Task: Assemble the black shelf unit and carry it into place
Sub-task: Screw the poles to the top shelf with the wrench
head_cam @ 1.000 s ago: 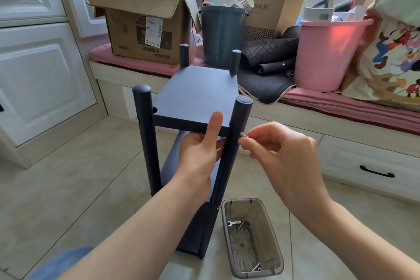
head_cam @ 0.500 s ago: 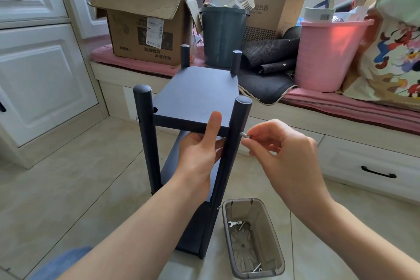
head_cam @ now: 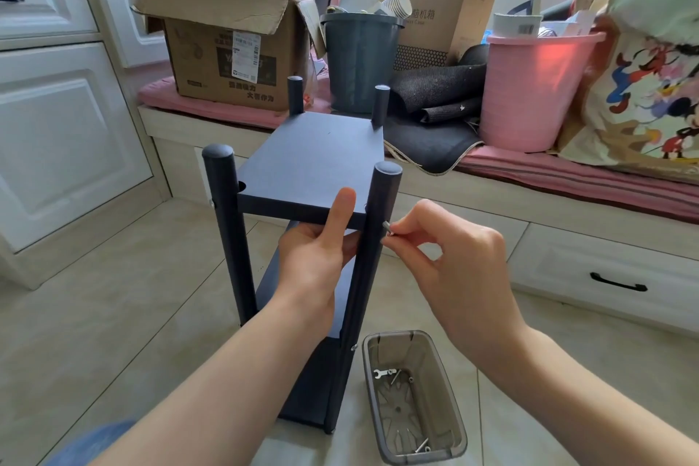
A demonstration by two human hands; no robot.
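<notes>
Standing on the floor beside the tray (head_cam: 450, 424), the shelf (head_cam: 310, 163) is gripped at its top board's edge by the left hand (head_cam: 321, 250) while the right hand (head_cam: 446, 250) pinches a screw (head_cam: 388, 228) at the post (head_cam: 372, 257); misaligned, it could cross-thread or drop.

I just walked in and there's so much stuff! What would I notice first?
Probably the tall black shelf unit standing on the tile floor in the middle, with the left hand gripping its top board while the right hand pinches a small silver screw at the front post. Behind, a big pink plastic bucket sits on the bench.
</notes>
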